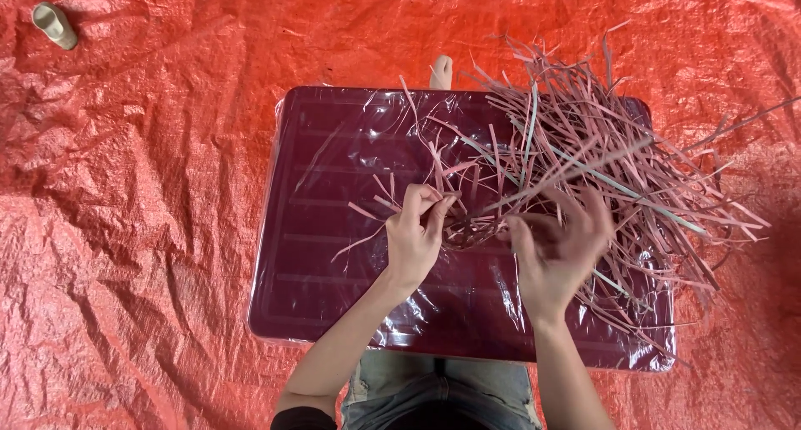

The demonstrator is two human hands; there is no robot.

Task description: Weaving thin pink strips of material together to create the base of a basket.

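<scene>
The left hand [413, 234] pinches a few pink strips [584, 159] between fingertips and thumb, closed on them near the middle of the dark red surface [325, 271], which is wrapped in clear plastic. The right hand [555, 251] is blurred, fingers curled into the tangle of strips; whether it grips them I cannot tell. The strips fan out up and to the right, over the surface's far corner. An orange tarpaulin [142, 230] lies underneath, with a small beige spool [55, 25] at its top left.
</scene>
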